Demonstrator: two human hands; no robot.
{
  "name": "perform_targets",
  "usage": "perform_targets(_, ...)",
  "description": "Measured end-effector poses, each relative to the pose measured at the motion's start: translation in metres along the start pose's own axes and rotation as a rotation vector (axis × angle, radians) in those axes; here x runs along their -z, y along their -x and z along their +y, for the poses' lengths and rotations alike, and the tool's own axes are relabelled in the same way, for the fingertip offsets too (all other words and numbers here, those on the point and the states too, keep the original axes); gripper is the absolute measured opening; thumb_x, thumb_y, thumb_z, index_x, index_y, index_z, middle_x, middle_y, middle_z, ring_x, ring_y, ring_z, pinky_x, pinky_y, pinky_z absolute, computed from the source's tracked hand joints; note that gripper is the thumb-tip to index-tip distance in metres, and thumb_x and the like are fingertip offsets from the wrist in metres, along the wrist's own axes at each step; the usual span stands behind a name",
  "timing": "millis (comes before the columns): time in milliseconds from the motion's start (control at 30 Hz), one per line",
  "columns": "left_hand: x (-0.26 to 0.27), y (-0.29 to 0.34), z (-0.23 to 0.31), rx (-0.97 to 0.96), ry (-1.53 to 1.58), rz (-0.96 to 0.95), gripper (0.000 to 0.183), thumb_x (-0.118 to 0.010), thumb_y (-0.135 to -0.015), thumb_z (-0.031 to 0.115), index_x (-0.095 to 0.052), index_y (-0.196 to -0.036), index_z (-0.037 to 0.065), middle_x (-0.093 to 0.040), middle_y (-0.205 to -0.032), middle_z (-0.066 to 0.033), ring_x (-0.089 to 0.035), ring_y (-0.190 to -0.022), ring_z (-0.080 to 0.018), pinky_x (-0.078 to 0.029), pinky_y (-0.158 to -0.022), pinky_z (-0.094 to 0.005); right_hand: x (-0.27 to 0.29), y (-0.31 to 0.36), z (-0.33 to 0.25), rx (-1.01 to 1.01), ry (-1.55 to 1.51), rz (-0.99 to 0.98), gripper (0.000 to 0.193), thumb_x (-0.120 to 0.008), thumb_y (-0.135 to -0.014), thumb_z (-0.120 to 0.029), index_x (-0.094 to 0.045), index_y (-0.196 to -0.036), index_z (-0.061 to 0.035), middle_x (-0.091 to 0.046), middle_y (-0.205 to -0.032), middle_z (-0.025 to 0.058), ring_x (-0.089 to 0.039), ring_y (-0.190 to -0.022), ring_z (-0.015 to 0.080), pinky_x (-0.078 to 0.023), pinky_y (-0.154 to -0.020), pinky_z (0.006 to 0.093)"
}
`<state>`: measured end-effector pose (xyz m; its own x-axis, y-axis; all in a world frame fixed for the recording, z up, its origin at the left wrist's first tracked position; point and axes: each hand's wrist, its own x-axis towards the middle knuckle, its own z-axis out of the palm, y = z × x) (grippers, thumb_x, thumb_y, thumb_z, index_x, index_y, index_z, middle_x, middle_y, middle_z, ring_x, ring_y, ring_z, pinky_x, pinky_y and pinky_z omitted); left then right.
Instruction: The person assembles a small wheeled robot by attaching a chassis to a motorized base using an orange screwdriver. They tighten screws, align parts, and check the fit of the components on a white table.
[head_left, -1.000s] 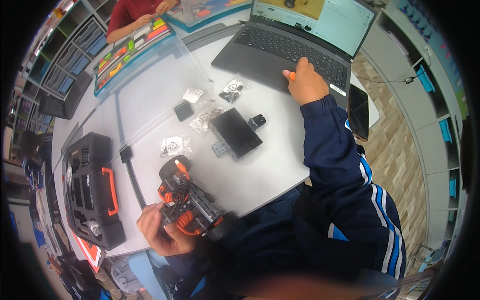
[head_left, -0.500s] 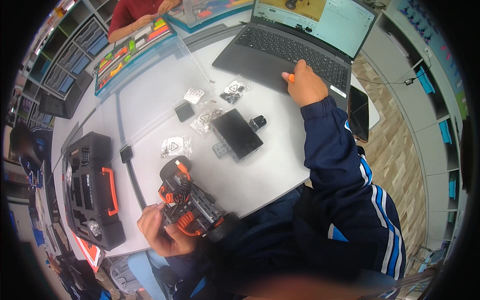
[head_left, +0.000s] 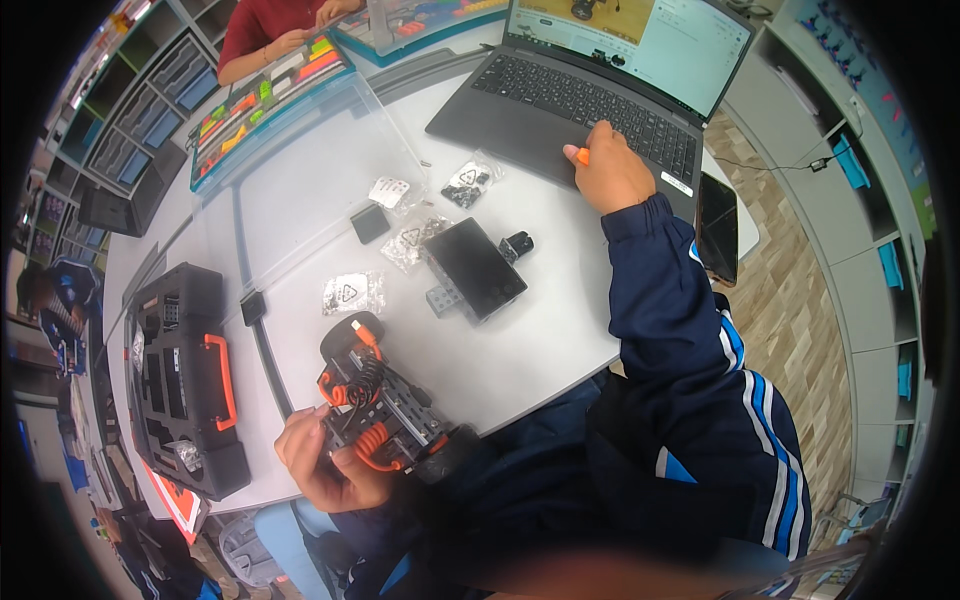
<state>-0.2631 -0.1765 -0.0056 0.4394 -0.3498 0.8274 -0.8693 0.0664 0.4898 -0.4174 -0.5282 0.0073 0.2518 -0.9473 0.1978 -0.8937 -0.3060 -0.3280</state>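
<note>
My left hand (head_left: 331,462) grips the near left edge of a small wheeled robot car chassis (head_left: 397,412), thumb and fingers curled at its side. The chassis is black, with coiled orange and black cables (head_left: 372,385) on top and an orange plug (head_left: 367,338) standing up. My right hand (head_left: 613,170) rests on the palm rest of an open laptop (head_left: 520,115), its fingers curled around something orange (head_left: 584,156); most of that thing is hidden. Between the hands lies a black screen module (head_left: 474,270) with a grey perforated bracket and a small black part.
Small clear parts bags (head_left: 352,293) and a dark square piece (head_left: 369,224) lie mid-table. A black case with an orange handle (head_left: 221,382) stands at left. Beyond is a clear bin (head_left: 300,180) near a tray of coloured bricks (head_left: 265,100), where another person's hands work. A phone (head_left: 717,230) lies right.
Both my hands, the chassis and the parts stay in place. At the far left, another person in the background has shifted slightly.
</note>
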Motion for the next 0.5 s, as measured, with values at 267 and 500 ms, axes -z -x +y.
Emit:
perform_targets(267,0.0002,-0.0001,0.0,0.004,0.0,-0.002,0.028,-0.05,-0.1,0.019,-0.054,-0.113,-0.005,-0.06,-0.103,-0.0237,-0.058,-0.096,-0.0288,-0.047,-0.09,-0.0408,-0.0011,-0.0011,0.0004,0.004,-0.011,-0.017,0.041,-0.058,-0.096,-0.039,-0.053,-0.106,0.0006,-0.061,-0.11,0.0236,-0.065,-0.094,0.0411,-0.053,-0.078,0.0465)
perform_targets(500,0.0007,0.0,0.0005,0.01,-0.006,-0.006,0.028,-0.051,-0.1,0.02,-0.054,-0.114,-0.004,-0.06,-0.103,-0.0237,-0.059,-0.096,-0.0289,-0.047,-0.091,-0.041,-0.0018,-0.0006,-0.0001,0.008,-0.016,-0.011,0.041,-0.058,-0.096,-0.039,-0.053,-0.107,0.0006,-0.06,-0.11,0.0241,-0.065,-0.094,0.0418,-0.053,-0.078,0.0465)
